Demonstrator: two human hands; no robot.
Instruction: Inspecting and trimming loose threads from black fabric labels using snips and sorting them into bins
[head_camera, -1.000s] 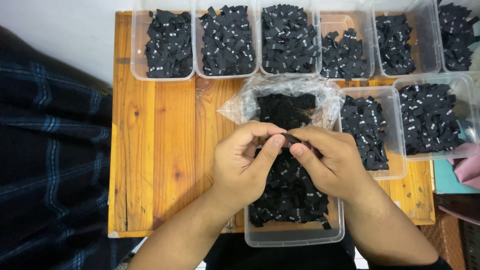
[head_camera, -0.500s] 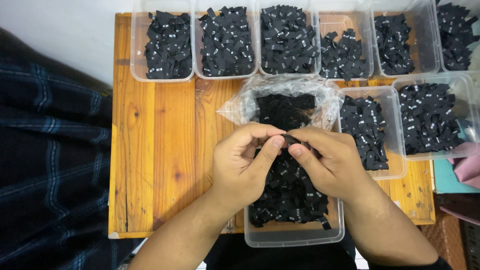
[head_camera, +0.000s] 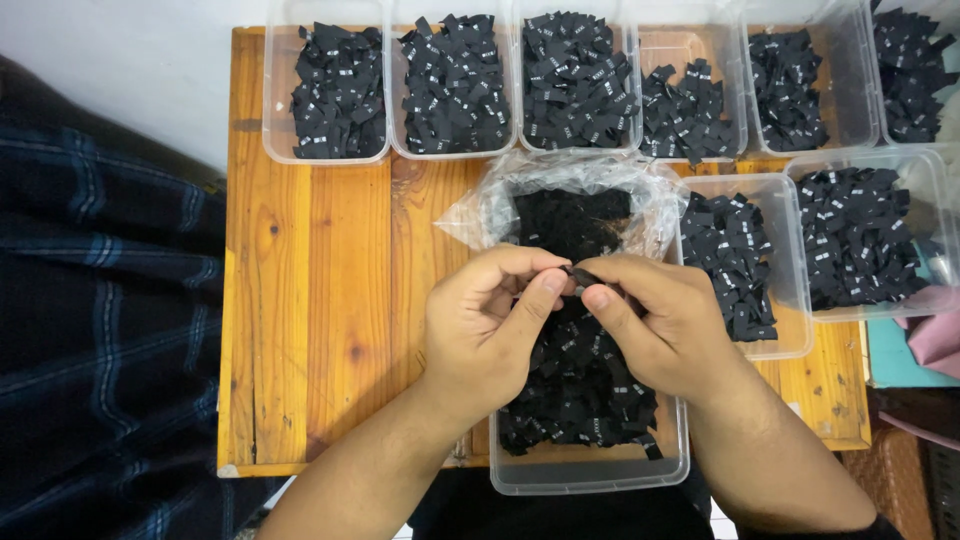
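My left hand (head_camera: 490, 325) and my right hand (head_camera: 665, 320) meet above a clear plastic tub (head_camera: 590, 470) full of small black fabric labels. Between the thumbs and forefingers of both hands I pinch one small black label (head_camera: 580, 274). Just behind the hands lies an open clear plastic bag (head_camera: 560, 205) holding more black labels. Both forearms come in from the bottom edge.
A low wooden table (head_camera: 320, 300) carries the tub and bag. Several clear tubs of black labels line its far edge (head_camera: 325, 90) and right side (head_camera: 860, 235). Dark plaid cloth (head_camera: 100, 330) lies to the left. Pink cloth (head_camera: 935, 340) shows at the right edge.
Both hands stay over the tub, fingertips working slightly on the small label. Nothing else has moved.
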